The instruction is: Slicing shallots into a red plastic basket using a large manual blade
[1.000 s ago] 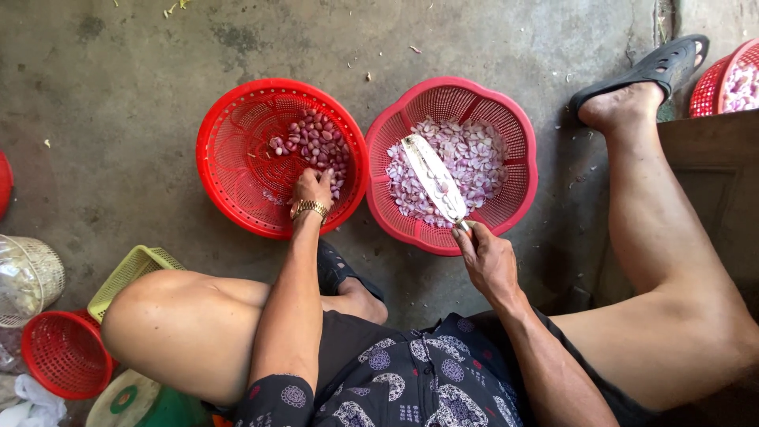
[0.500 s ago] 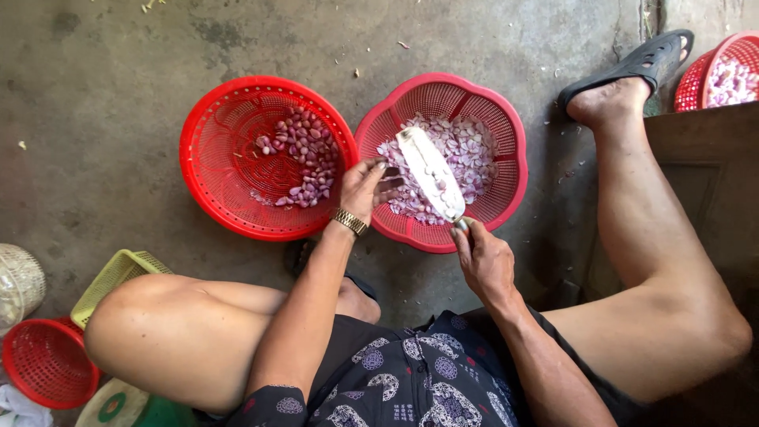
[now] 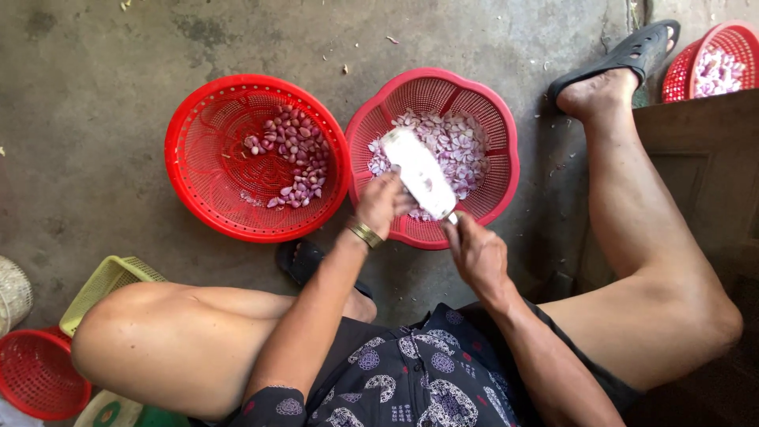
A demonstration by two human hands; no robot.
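Head view, red basket (image 3: 207, 198) whole shallots (image 3: 291, 154), pink basket (image 3: 506, 170) slices (image 3: 466, 150)

I sit low on a bare, stained concrete floor (image 3: 103, 95), a home yard or back work area: red plastic baskets (image 3: 257, 158) of peeled shallots at twelve o'clock, more baskets (image 3: 39, 372) at eight, a wooden cabinet (image 3: 696, 158) at two.

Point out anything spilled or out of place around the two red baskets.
Small pale scraps lie scattered on the concrete floor above the baskets, outside both. Otherwise the shallots sit inside the left basket and right basket; nothing tipped.
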